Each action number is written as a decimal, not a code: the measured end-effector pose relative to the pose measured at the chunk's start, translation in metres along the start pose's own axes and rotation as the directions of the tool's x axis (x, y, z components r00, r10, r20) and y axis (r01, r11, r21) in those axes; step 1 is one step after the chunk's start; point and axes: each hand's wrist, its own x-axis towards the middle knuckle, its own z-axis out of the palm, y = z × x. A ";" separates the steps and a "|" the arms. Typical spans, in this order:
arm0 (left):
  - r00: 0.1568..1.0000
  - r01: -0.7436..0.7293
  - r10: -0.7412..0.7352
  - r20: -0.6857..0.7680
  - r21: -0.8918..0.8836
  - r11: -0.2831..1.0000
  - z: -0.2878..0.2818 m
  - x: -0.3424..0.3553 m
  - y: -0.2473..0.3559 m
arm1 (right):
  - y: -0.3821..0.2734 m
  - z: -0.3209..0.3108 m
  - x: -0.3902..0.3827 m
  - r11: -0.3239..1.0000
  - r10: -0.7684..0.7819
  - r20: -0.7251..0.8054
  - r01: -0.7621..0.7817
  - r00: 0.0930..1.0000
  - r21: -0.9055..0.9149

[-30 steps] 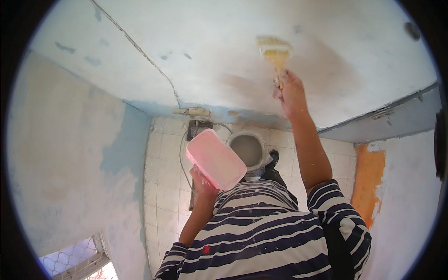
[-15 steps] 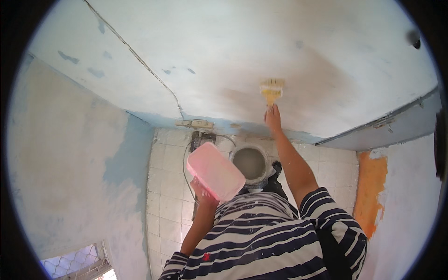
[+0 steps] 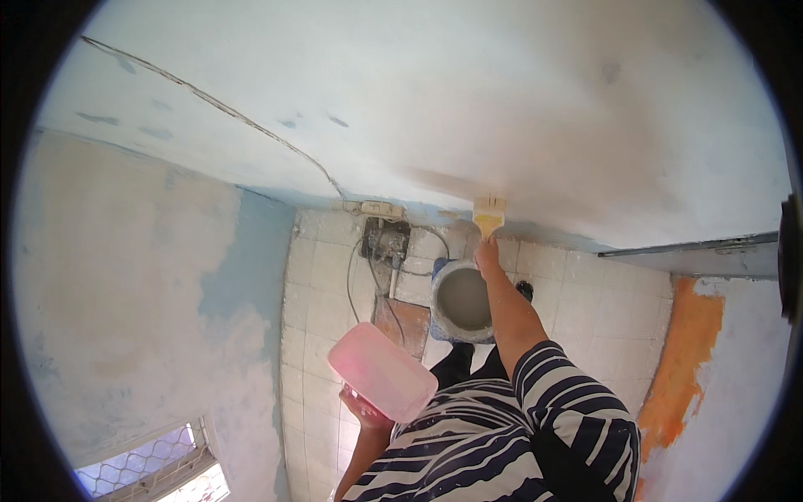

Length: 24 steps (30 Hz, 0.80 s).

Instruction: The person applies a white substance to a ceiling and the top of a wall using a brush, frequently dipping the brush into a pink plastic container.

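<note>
Room: this is looking like a small indoor room undergoing redecoration.
Front wall (image 3: 535, 109): whitish coating is covering most of it, with blue showing along its foot.
Left wall (image 3: 134, 284): pale, uneven patches are overlapping blue paint.
Right wall (image 3: 740, 360): a ragged orange patch (image 3: 682, 364) is standing out beside whitish paint.
Tiled floor (image 3: 619, 309): pale squares are running up to the walls.
Bucket (image 3: 461, 335): it is standing near the front wall, holding greyish contents.
Brush (image 3: 489, 219): its wide bristles are pointing at the front wall's foot.
Window (image 3: 134, 458): a wire-like grille is crossing it at the lower left.
</note>
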 end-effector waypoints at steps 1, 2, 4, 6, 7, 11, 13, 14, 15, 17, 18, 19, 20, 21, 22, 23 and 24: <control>1.000 0.015 -0.016 -0.016 -0.042 0.999 -0.002 -0.001 -0.004 | -0.005 0.000 -0.007 0.988 0.153 0.063 -0.155 0.986 0.023; 1.000 0.009 -0.009 -0.013 -0.044 0.999 0.001 -0.002 -0.006 | -0.006 -0.005 -0.011 0.951 0.300 0.112 -0.306 0.947 0.036; 0.997 0.059 -0.061 -0.039 -0.061 0.996 0.006 -0.005 -0.009 | -0.015 -0.007 -0.006 0.915 0.363 0.145 -0.381 0.920 0.130; 0.999 0.045 -0.045 0.012 -0.009 0.999 0.005 -0.002 -0.010 | -0.024 -0.015 0.007 0.897 0.327 0.141 -0.353 0.935 0.264; 0.998 0.027 -0.029 0.057 0.036 0.999 0.003 0.000 -0.010 | -0.029 -0.018 0.011 0.887 0.314 0.134 -0.341 0.940 0.312; 0.997 0.020 -0.021 0.068 0.016 1.000 0.016 -0.005 -0.006 | -0.090 -0.025 -0.012 0.846 0.306 0.128 -0.331 0.943 0.418; 0.984 -0.012 0.009 0.176 0.016 1.000 0.027 -0.007 -0.001 | -0.124 -0.036 -0.039 0.867 0.229 0.127 -0.261 0.965 0.424; 0.983 -0.018 0.017 0.181 0.008 1.000 0.032 -0.009 0.001 | -0.145 -0.038 -0.059 0.882 0.170 0.138 -0.213 0.976 0.420; 0.991 -0.013 0.016 0.133 -0.022 1.000 0.040 -0.008 0.004 | -0.168 -0.040 -0.077 0.884 0.161 0.142 -0.207 0.977 0.420; 0.993 0.017 -0.011 0.116 -0.050 0.999 0.048 0.000 0.005 | -0.219 -0.059 -0.115 0.933 -0.004 0.011 0.000 1.000 0.360; 0.980 0.017 -0.011 0.199 -0.027 0.999 0.048 0.009 0.005 | -0.226 -0.072 -0.113 0.948 -0.160 -0.042 0.166 0.986 0.272; 0.960 0.014 -0.012 0.280 -0.006 1.000 0.048 0.015 0.004 | -0.234 -0.084 -0.110 0.930 -0.315 -0.078 0.324 0.946 0.172; 0.963 0.011 -0.006 0.269 -0.018 1.000 0.049 0.015 0.004 | -0.275 -0.084 -0.146 0.916 -0.294 -0.018 0.287 0.956 0.282; 0.974 0.045 -0.037 0.224 -0.031 0.998 0.053 0.014 0.005 | -0.330 -0.091 -0.195 0.891 -0.273 0.038 0.237 0.961 0.387; 0.978 0.087 -0.078 0.192 -0.035 0.996 0.060 0.014 0.004 | -0.355 -0.105 -0.215 0.891 -0.272 0.029 0.240 0.962 0.385; 0.977 0.093 -0.085 0.195 -0.033 0.995 0.064 0.015 0.003 | -0.375 -0.116 -0.230 0.843 -0.345 0.105 0.258 0.933 0.472; 0.971 0.113 -0.104 0.216 -0.031 0.993 0.068 0.018 0.002 | -0.386 -0.122 -0.239 0.787 -0.421 0.175 0.262 0.890 0.558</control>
